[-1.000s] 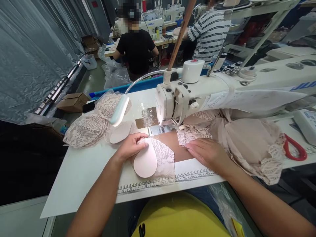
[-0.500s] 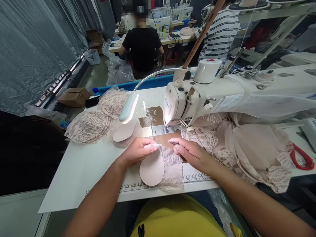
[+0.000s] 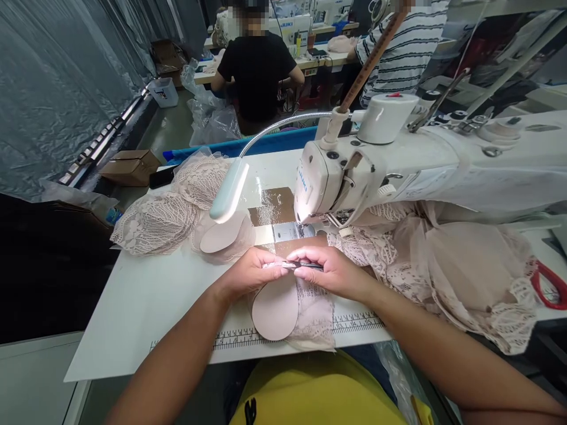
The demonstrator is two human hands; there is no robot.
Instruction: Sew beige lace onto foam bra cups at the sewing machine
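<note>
My left hand (image 3: 250, 272) is closed, pinching the top edge of a pale pink lace piece (image 3: 314, 313) in front of the sewing machine (image 3: 319, 183). A smooth, rounded bra cup (image 3: 275, 310) hangs from that edge over the table's printed ruler. In my right hand (image 3: 330, 270) is a slim dark metal tool (image 3: 308, 266), its tip at the pinched edge close to my left fingertips. Whether it is snips or tweezers I cannot tell. Both hands' fingertips nearly meet, just below the needle plate (image 3: 287, 231).
Stacked lace cups (image 3: 155, 224) lie on the table's left, beside a small lamp (image 3: 228, 192). More lace garments (image 3: 465, 254) are heaped at the right, near red-handled scissors (image 3: 549, 286). Beyond the table a person in black (image 3: 257, 77) and one in stripes (image 3: 403, 53) sit.
My right hand has moved left with the dark tool, bringing it against the lace edge by my left fingers. The view has shifted slightly.
</note>
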